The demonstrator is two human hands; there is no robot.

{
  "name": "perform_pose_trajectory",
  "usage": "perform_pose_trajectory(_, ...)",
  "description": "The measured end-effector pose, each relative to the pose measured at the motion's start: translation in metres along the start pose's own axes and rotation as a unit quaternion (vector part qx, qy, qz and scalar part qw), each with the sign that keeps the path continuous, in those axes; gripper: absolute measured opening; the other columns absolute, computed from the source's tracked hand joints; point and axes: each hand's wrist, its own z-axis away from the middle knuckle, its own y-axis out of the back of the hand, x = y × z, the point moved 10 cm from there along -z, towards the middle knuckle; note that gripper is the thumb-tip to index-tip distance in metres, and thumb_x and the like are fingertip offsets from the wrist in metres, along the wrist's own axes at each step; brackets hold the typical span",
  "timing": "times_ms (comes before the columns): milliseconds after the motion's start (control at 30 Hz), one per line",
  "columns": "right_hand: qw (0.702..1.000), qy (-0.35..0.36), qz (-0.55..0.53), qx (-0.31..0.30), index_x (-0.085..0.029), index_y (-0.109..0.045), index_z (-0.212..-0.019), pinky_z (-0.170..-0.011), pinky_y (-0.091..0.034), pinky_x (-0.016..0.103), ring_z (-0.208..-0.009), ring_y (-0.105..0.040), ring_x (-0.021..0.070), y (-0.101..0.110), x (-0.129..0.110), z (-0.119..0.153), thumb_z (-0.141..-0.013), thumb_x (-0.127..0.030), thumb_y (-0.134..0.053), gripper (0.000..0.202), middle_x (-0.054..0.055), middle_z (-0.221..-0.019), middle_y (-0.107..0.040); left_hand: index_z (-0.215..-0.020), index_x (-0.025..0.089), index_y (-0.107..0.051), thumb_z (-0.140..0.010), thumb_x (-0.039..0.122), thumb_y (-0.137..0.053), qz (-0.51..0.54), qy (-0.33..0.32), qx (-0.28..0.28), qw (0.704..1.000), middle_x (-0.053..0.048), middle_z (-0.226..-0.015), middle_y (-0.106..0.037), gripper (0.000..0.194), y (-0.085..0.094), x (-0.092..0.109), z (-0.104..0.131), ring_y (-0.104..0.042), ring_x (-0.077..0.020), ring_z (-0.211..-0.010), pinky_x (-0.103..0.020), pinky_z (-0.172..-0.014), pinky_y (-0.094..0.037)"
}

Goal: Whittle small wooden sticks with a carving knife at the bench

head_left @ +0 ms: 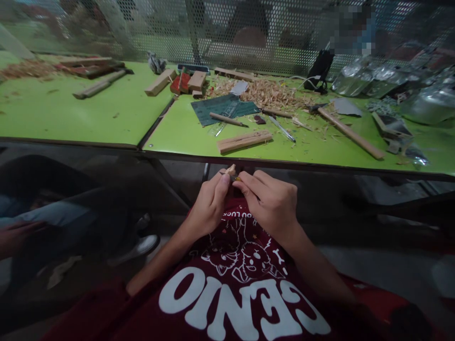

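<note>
Just in front of the table edge, my left hand is closed round a small pale wood piece, whose carved top sticks up above the fingers. My right hand is closed on a small knife with a yellowish handle. The thin dark blade lies across the wood at my left thumb. Both hands are close together over the dark red shirt. The lower part of the wood is hidden by my fingers.
On the green table lie a wood block, a pen, a hammer, wood shavings and green sheets. Foil-like containers stand at the right. Another person's hand shows at the left.
</note>
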Motion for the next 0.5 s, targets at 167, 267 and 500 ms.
perform_pose_trajectory(167,1.0,-0.004,0.009,0.02,-0.019,-0.075,-0.093,-0.056,-0.028,0.031,-0.058,-0.051,0.0113,0.002,-0.0014,-0.0001,-0.102,-0.037,-0.054,0.029,0.0,-0.069,-0.064,-0.076,0.021,-0.048,-0.103,0.05,-0.041,-0.005,0.006,0.008,1.0,0.0,-0.069,-0.045,0.04,0.0019,0.0002,0.0008,-0.037,-0.0134,-0.062,-0.03,-0.057,-0.03)
perform_pose_trajectory(267,0.999,-0.009,0.015,0.028,-0.019,-0.075,-0.094,-0.056,-0.029,0.03,-0.058,-0.05,0.0113,0.0028,-0.0028,-0.0008,-0.102,-0.036,-0.054,0.028,0.0,-0.069,-0.064,-0.075,0.021,-0.046,-0.103,0.05,-0.04,-0.006,0.011,0.01,1.0,0.001,-0.067,-0.044,0.041,0.0024,-0.002,0.0,-0.037,-0.0126,-0.061,-0.029,-0.056,-0.03)
perform_pose_trajectory(500,0.998,-0.008,0.039,0.056,-0.018,-0.075,-0.091,-0.056,-0.028,0.03,-0.056,-0.049,0.0104,0.0065,-0.0064,-0.0013,-0.101,-0.035,-0.057,0.027,-0.001,-0.066,-0.061,-0.072,0.02,-0.043,-0.103,0.05,-0.04,-0.025,0.027,0.014,0.999,0.003,-0.064,-0.04,0.044,0.0038,-0.0041,-0.0015,-0.035,-0.0107,-0.057,-0.028,-0.054,-0.029)
